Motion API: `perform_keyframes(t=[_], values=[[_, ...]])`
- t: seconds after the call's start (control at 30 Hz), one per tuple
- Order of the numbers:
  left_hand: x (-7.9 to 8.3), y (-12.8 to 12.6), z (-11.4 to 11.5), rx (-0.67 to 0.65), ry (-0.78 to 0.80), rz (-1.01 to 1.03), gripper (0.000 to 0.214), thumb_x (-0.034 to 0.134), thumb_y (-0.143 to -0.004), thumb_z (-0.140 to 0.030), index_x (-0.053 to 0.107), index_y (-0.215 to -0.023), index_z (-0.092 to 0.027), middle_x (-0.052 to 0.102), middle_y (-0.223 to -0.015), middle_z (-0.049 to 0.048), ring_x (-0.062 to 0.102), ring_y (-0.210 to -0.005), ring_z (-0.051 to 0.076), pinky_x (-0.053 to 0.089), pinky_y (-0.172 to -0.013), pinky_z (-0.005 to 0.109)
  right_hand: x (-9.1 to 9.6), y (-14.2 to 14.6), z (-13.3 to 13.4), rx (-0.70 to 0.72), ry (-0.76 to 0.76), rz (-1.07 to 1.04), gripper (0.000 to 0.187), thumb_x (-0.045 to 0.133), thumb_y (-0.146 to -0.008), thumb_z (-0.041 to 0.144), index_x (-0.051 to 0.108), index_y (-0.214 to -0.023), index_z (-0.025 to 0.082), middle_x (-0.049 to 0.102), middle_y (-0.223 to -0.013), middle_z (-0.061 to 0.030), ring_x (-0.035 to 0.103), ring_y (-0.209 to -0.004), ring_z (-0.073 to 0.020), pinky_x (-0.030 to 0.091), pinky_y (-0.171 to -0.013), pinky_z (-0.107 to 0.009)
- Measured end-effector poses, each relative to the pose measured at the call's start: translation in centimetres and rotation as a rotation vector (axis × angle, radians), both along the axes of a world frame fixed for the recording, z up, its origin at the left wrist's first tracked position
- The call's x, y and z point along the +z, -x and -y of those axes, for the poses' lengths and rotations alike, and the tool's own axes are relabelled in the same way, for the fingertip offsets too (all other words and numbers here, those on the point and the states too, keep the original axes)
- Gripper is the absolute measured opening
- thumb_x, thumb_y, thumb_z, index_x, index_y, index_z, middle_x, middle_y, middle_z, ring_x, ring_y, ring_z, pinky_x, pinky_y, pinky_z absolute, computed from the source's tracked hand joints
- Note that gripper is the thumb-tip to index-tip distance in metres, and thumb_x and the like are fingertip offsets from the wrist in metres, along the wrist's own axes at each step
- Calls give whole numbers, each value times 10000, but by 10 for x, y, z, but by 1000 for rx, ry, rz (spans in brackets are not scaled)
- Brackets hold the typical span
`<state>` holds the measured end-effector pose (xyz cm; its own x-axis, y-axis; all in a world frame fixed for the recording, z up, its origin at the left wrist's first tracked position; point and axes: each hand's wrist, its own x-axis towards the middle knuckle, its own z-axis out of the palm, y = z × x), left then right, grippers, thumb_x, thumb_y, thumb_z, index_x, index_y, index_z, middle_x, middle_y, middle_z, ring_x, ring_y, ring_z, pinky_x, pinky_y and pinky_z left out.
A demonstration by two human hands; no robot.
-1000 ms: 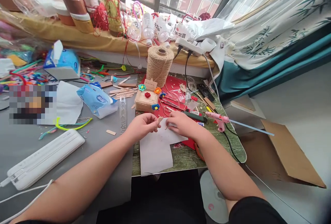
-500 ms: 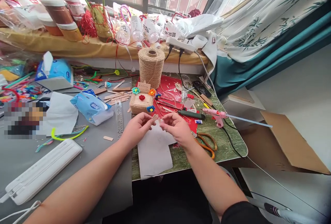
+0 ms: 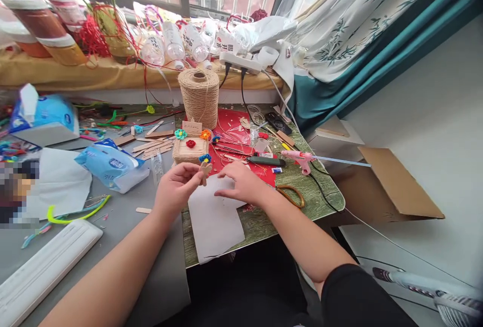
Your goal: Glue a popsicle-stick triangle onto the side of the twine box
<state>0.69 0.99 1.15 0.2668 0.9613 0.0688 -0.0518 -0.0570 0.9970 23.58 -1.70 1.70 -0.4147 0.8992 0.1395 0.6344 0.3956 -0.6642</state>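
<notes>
Between the thumb and fingers of my left hand (image 3: 176, 186) is a small wooden piece (image 3: 205, 170), held upright above the white paper (image 3: 217, 226). My right hand (image 3: 241, 183) is a little to its right, thumb and fingers apart, holding nothing. Just behind my left hand sits a twine-wrapped box (image 3: 188, 153) with a red flower (image 3: 190, 143) on its lid and blue, teal and orange flowers at its corners. A tall spool of twine (image 3: 198, 98) stands behind the box.
To the right lie a pink glue gun (image 3: 302, 160), a dark green utility knife (image 3: 266, 160) and orange-handled scissors (image 3: 292, 195). Wooden sticks (image 3: 154, 147), a clear ruler (image 3: 157, 168) and a blue tissue pack (image 3: 111, 165) are on the left. A power strip (image 3: 240, 62) rests on the sill.
My right hand has let go of the wooden piece and moved away, its fingers spreading. My left hand keeps the piece. The camera view has turned to the right.
</notes>
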Motion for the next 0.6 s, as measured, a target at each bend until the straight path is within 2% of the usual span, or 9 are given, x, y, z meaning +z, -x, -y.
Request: perform_keyframes(t=[0.07, 0.13, 0.2, 0.37, 0.5, 0.6], values=[[0, 2, -1, 133, -25, 58, 276, 804, -833, -396, 683, -953, -179, 734, -786, 34, 698, -700, 161, 571, -693, 287, 7, -4, -11, 79, -40, 200, 527, 883, -780, 460, 674, -1194, 210, 709, -1202, -109, 555, -1215, -317, 389, -1088, -495], [-2, 3, -3, 233, -29, 106, 300, 826, -798, -392, 678, -952, -182, 734, -793, 31, 705, -692, 166, 582, -678, 291, 8, -2, -20, 132, -28, 352, 684, 904, -734, 501, 635, -1287, 203, 686, -1244, -133, 529, -1257, -352, 371, -1099, -528], [-4, 3, -6, 279, -32, 131, 308, 834, -780, -391, 675, -942, -182, 726, -776, 25, 699, -671, 162, 583, -660, 288, 4, 4, -26, 172, -32, 458, 793, 915, -688, 558, 611, -1324, 195, 671, -1242, -149, 525, -1253, -376, 366, -1093, -547], [-5, 3, -8, 263, -28, 165, 301, 826, -790, -387, 676, -949, -181, 746, -825, 49, 749, -766, 197, 610, -725, 315, -8, 10, -33, 108, -50, 573, 849, 908, -661, 610, 600, -1324, 179, 645, -1229, -170, 532, -1212, -398, 403, -1031, -547], [-5, 4, -7, 247, -15, 160, 324, 827, -786, -404, 674, -968, -183, 737, -835, 52, 750, -791, 208, 613, -747, 330, -4, 8, -39, 112, -26, 587, 790, 911, -655, 610, 636, -1252, 173, 648, -1209, -163, 544, -1186, -391, 422, -994, -527], [-5, 3, -5, 243, -25, 158, 314, 828, -788, -394, 678, -966, -184, 732, -820, 47, 732, -751, 188, 600, -732, 312, 1, 7, -45, 135, 5, 554, 866, 952, -608, 566, 608, -1309, 191, 658, -1217, -147, 560, -1178, -377, 431, -986, -495]])
